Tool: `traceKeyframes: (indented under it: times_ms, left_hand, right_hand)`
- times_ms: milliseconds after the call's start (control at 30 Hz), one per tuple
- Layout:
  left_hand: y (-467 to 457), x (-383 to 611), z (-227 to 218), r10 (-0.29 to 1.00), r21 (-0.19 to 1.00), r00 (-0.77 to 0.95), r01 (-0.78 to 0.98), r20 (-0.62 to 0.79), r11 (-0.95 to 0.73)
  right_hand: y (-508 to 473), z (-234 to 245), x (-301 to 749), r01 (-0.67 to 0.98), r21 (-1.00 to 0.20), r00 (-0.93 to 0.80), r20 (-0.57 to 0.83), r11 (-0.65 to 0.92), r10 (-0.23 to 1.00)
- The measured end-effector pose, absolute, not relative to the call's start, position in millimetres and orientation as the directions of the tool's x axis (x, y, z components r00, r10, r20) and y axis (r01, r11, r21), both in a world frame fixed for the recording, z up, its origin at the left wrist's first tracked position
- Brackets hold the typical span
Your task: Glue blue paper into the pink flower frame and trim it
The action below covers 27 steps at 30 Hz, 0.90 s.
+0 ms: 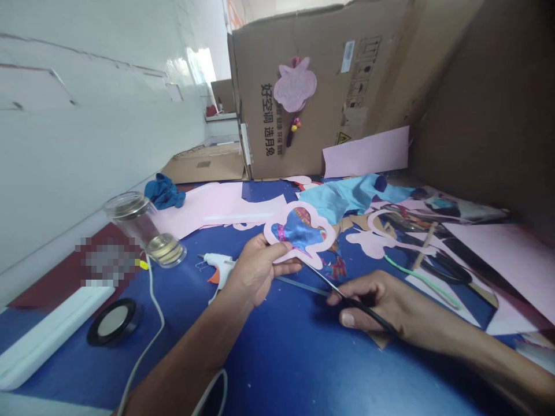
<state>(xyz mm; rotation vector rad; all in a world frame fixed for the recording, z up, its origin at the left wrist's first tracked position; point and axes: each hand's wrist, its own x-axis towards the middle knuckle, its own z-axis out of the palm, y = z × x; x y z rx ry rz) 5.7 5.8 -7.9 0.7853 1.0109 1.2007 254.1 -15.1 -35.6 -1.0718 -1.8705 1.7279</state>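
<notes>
My left hand point(260, 263) pinches a pink paper cutout point(327, 222) with a wavy outline, raised over the blue table. Shiny blue patterned fabric point(299, 231) fills its middle. In my right hand point(377, 300) is a pair of scissors point(327, 278) with black handles. The blades reach to the lower edge of the cutout, close to my left fingers; whether they are parted I cannot tell. A white glue gun point(223, 267) with an orange trigger lies behind my left forearm.
A glass jar point(167, 248), a roll of black tape point(113, 320) and a white cable point(151, 300) are at left. Pink paper point(221, 205), light blue fabric point(342, 196) and paper scraps point(366, 242) cover the back and right. A cardboard box point(251, 75) stands behind.
</notes>
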Motion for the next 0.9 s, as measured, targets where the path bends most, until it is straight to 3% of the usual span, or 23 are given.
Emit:
traceKeyframes:
  times_ms: [900]
  left_hand:
    - [6.5,5.5,-9.5,0.979,0.908,0.057,-0.366,-0.195,0.202]
  right_hand:
    - [-14.9,-35.0,253.6,0.286,-0.957,-0.630,-0.231,-0.056,0.741]
